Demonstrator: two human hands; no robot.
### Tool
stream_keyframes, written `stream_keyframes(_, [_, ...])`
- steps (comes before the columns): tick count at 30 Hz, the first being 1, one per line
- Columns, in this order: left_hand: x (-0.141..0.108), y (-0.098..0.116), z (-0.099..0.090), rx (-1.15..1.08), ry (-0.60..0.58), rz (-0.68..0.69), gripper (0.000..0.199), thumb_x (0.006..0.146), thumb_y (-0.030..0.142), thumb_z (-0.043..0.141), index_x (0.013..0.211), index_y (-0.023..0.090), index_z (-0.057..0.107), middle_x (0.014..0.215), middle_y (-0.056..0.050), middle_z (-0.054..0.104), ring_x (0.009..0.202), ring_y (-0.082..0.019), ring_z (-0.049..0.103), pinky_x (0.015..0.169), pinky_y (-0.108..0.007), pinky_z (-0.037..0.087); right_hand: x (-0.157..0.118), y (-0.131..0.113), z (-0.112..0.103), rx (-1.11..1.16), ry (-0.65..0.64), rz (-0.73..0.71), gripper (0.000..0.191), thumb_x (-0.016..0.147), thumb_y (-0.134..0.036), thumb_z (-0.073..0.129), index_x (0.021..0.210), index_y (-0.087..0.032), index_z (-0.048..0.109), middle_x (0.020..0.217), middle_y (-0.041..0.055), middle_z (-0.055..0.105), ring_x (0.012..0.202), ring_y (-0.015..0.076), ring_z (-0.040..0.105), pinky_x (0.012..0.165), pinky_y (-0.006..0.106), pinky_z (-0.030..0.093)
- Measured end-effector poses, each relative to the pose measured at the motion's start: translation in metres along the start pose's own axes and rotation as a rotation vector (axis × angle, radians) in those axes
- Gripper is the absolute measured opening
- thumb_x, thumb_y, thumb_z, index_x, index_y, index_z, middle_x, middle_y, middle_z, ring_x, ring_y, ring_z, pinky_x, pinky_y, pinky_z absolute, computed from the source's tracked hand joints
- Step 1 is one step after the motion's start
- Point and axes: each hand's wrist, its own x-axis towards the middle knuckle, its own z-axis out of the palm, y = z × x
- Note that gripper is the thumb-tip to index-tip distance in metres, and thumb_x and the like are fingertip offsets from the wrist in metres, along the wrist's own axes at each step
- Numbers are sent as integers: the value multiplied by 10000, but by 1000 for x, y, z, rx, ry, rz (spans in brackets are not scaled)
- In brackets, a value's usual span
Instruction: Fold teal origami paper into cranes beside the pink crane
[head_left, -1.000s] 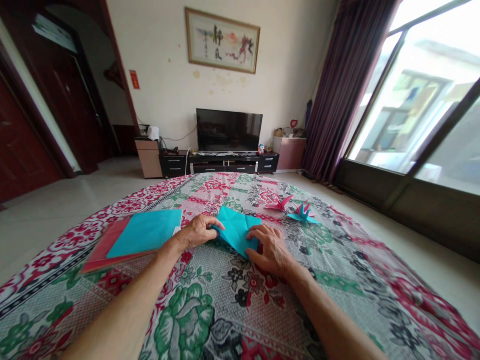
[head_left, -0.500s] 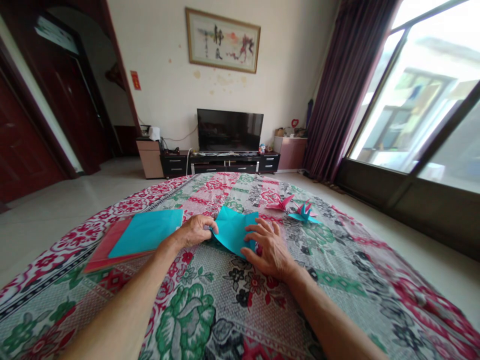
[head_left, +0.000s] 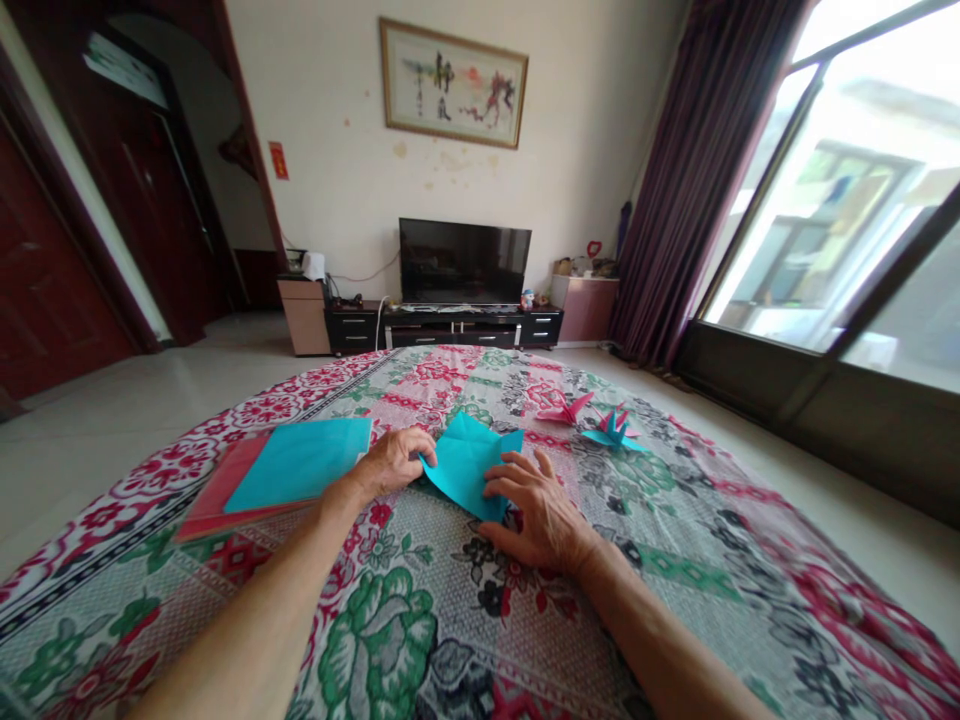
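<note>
A creased sheet of blue origami paper (head_left: 466, 462) lies on the patterned tablecloth (head_left: 382, 640) between my hands, its edges lifting a little. My left hand (head_left: 394, 460) pinches the sheet's left corner between thumb and fingers. Over the right edge rests my right hand (head_left: 536, 508), fingers spread, the fingertips touching the paper and the thumb on the cloth side. Left of my left hand is a stack of paper, with blue sheets (head_left: 300, 462) on top of red sheets (head_left: 214, 490).
Folded paper cranes stand right of the hands: a pink crane (head_left: 568, 410) and a blue crane (head_left: 615, 432) with more pink behind it. Beyond the table are a television (head_left: 465, 262) on a low cabinet, a purple curtain (head_left: 667, 190) and a window.
My right hand has shifted slightly down, its thumb moving off the paper's lower edge. The left hand keeps its pinch. The view has moved slightly.
</note>
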Motion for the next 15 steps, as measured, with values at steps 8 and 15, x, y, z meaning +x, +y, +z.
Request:
stream_keyframes(8, [-1, -7, 4, -129, 114, -167, 307, 566, 75, 432, 706, 183, 683, 894, -3, 692, 874, -149, 625, 834, -260, 476, 2, -4, -1, 31, 1, -15, 374, 738, -437, 595, 1060, -247, 578, 1092, 52, 605, 1043, 243, 482, 1001, 480, 186])
stream_keyframes(15, [-2, -9, 5, -156, 109, -288, 316, 589, 108, 437, 766, 174, 690, 797, 7, 703, 842, -160, 632, 764, -240, 492, 3, -4, 0, 8, 44, -34, 450, 717, -505, 610, 1087, -253, 566, 1134, 58, 596, 1103, 259, 453, 1025, 500, 143])
